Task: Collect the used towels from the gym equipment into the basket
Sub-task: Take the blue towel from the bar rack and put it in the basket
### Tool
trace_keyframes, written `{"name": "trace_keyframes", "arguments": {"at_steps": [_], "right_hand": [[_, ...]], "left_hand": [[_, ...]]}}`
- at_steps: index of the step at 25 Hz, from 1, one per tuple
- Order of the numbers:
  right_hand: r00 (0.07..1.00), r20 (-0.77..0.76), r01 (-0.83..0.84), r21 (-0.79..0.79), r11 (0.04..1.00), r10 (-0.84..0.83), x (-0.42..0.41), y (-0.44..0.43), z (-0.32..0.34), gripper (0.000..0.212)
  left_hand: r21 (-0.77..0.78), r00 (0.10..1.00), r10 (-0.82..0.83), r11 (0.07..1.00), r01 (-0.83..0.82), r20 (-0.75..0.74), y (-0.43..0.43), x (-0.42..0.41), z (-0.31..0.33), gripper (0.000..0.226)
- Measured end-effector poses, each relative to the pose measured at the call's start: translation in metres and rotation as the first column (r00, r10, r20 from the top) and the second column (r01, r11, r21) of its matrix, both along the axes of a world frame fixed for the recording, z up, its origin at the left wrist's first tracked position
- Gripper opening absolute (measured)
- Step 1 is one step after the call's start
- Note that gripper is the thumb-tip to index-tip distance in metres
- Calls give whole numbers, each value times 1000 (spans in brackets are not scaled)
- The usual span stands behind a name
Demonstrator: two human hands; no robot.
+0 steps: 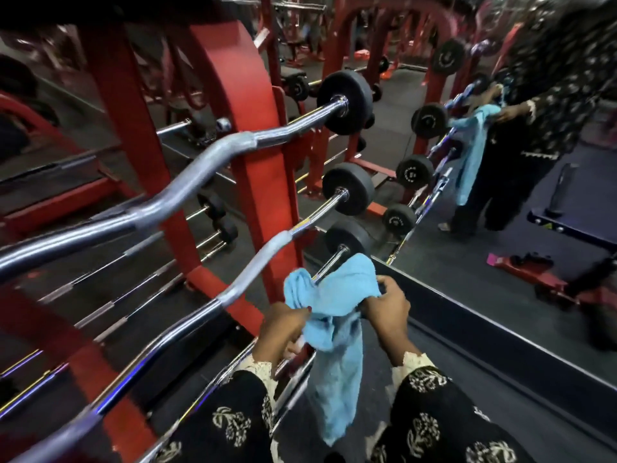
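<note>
At the red rack (257, 182) of curl bars, next to a wall mirror (500, 262), both hands were on one blue towel (337, 295). The towel lay bunched over the lowest bar (330, 264), just behind its black end plate (347, 237), with a long tail hanging down between the wrists toward the floor.

Left hand (283, 329): fingers curled, pinching the bunched left part of the towel. Right hand (384, 307): fingers curled round the towel's right edge, close to the bar. So both hands were closed on cloth, neither one free.

Step in hand, as I judged it: lifting the towel off the bar. No basket was in view, so the drop was not yet possible from this spot.

To do it well:
- Lift both hands up and toward the body together, so the cloth clears the bar rather than dragging along it.
- Watch the fold near the end plate. It looked wrapped partly round the bar and could snag there.
- Gather the hanging tail before walking, since it hung low enough to catch on the lower bars or trail on the floor.
- One hand could then take the whole bundle, leaving the other free for the basket.
</note>
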State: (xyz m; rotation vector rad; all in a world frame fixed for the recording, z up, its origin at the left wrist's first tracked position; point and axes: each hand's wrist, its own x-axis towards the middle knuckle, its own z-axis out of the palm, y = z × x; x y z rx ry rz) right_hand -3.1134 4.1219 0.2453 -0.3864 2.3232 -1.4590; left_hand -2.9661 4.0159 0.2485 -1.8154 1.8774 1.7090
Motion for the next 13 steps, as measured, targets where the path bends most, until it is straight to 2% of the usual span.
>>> {"name": "trace_keyframes", "arguments": {"at_steps": [1, 2, 3, 5, 6, 8, 10, 13], "right_hand": [[1000, -7, -12, -16, 1000, 12, 11, 6, 7, 31], [999, -19, -31, -36, 999, 30, 24, 14, 13, 31], [998, -30, -63, -54, 997, 62, 39, 24, 19, 31], [987, -47, -156, -75, 985, 153, 67, 41, 26, 31], [976, -52, -216, -90, 972, 212, 85, 52, 30, 31], [929, -28, -367, -159, 916, 368, 125, 75, 35, 33], [832, 51, -520, -273, 809, 552, 167, 94, 36, 34], [630, 180, -661, -386, 644, 755, 234, 118, 36, 39]], "left_hand": [[-200, 999, -21, 979, 25, 25, 8, 9, -1, 26], [-372, 998, -27, 928, 3, -58, 19, 18, 4, 22], [-446, 974, -55, 893, -49, -218, 33, 29, 14, 22], [-379, 840, -131, 921, -94, -526, 62, 52, 30, 32], [-334, 783, -140, 938, -91, -606, 77, 67, 33, 37], [-331, 755, -122, 934, -131, -644, 109, 106, 33, 54], [-325, 755, -12, 907, -268, -656, 137, 150, 32, 68], [-245, 681, 168, 850, -466, -713, 173, 226, 33, 51]]}}
